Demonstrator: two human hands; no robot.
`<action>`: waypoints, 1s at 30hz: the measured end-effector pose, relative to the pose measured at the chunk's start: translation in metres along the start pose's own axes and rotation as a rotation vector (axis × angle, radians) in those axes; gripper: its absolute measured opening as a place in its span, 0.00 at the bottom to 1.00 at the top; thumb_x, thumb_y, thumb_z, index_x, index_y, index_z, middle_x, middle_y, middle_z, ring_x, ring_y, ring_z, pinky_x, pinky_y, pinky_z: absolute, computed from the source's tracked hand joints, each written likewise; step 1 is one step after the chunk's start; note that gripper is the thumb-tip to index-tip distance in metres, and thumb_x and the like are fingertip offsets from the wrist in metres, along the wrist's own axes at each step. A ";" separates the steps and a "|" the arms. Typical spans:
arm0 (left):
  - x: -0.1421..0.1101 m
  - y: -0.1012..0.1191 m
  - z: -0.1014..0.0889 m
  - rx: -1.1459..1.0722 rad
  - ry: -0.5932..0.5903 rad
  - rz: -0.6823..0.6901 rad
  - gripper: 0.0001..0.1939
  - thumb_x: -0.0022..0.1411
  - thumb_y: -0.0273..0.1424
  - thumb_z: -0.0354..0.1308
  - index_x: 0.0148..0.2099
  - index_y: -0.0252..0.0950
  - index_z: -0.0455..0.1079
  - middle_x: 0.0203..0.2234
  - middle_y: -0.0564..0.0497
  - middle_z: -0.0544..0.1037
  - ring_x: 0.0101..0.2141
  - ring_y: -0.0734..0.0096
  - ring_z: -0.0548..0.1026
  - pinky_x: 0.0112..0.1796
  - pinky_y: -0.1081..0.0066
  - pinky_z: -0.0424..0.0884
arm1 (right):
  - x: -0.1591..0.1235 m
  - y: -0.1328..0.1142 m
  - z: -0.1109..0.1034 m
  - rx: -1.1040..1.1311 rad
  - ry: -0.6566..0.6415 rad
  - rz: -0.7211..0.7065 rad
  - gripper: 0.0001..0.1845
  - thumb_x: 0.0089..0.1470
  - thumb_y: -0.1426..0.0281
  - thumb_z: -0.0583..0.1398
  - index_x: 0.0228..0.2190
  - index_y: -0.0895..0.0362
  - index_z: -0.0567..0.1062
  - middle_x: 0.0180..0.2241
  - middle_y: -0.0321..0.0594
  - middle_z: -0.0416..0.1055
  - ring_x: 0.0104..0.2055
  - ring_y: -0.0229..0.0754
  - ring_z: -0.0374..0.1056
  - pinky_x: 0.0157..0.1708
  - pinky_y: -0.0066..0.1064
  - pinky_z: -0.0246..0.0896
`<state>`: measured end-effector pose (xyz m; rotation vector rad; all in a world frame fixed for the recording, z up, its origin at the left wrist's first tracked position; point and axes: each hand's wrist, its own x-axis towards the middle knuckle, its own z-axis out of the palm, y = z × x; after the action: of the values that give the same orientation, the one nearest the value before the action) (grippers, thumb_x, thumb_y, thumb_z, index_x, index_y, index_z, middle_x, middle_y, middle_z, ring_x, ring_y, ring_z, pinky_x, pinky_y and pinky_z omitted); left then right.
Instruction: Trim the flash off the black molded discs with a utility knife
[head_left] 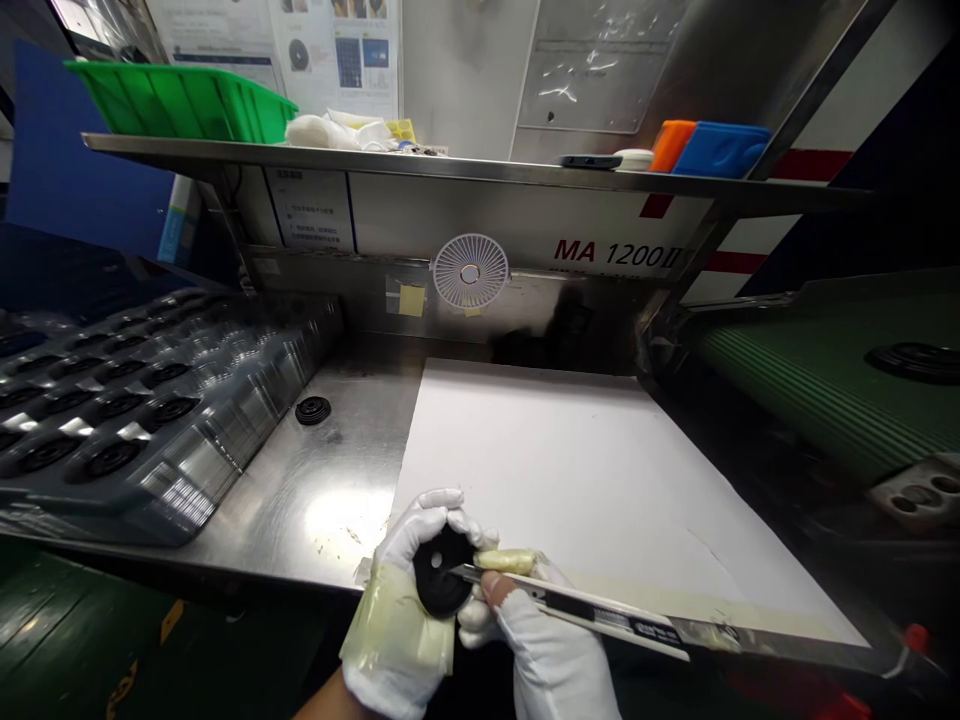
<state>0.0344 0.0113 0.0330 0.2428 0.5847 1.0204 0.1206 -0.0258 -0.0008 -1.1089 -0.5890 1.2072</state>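
Note:
In a white glove with yellowish tape around it, my left hand [409, 600] grips a round black disc-shaped part [444, 585] with a small hole near its middle. My right hand [544, 630], gloved with the thumb tip bare, is closed around a slim white-and-black craft knife [600, 607]. The knife's metal tip rests against or just over the disc's face; contact is hard to tell. Both hands are over the front edge of the bench, by a white sheet [555, 470]. Another black ribbed round part [313, 410] lies on the metal bench to the left.
Stacked plastic trays [202, 450] with several black round parts stand at left. A green conveyor belt [810, 370] carrying a black part [915, 362] runs at right. Overhead, a metal shelf [480, 168] holds a green bin [180, 100]. A small fan [471, 272] is at the back.

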 end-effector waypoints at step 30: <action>0.002 -0.002 0.001 -0.094 0.054 -0.012 0.07 0.53 0.32 0.56 0.37 0.40 0.64 0.24 0.54 0.68 0.20 0.72 0.68 0.12 0.79 0.52 | -0.001 -0.003 -0.001 -0.070 0.043 -0.077 0.13 0.41 0.61 0.66 0.25 0.57 0.74 0.19 0.33 0.69 0.19 0.36 0.65 0.20 0.25 0.66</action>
<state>0.0375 0.0123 0.0321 0.1294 0.5851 1.0425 0.1224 -0.0273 0.0019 -1.1586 -0.6393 1.1013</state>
